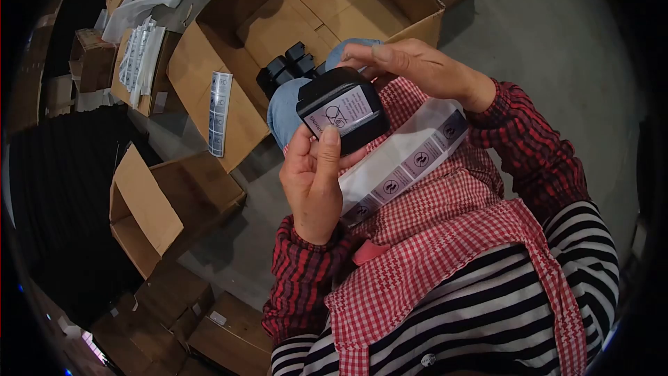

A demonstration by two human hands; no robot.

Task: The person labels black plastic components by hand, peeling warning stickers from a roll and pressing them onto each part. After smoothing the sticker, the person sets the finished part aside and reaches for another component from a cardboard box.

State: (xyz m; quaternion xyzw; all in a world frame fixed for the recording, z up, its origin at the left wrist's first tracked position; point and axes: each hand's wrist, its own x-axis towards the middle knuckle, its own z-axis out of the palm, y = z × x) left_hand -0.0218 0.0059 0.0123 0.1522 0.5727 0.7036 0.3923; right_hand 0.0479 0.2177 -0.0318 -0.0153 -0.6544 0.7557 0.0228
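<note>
My left hand (314, 184) is closed around a black plastic case (369, 125) with rounded corners, its thumb pressed on the label. That pale label (344, 113) bears a crossed-circle picture and the word WARNING. At the far right edge of the case is my right hand (424, 69), fingers stretched out and thumb apart, some fingertips partly hidden behind the case. Across my lap, below the case, lies a strip of labels (407, 170) on pale backing, each printed with a crossed-circle symbol.
A large open carton (243, 0) stands before my knees, with several black plastic parts (285, 69) at its near side. Another label strip (219, 115) is on its flap. To the left are a smaller open box (146, 202), stacked label sheets (141, 59) and black material (62, 195).
</note>
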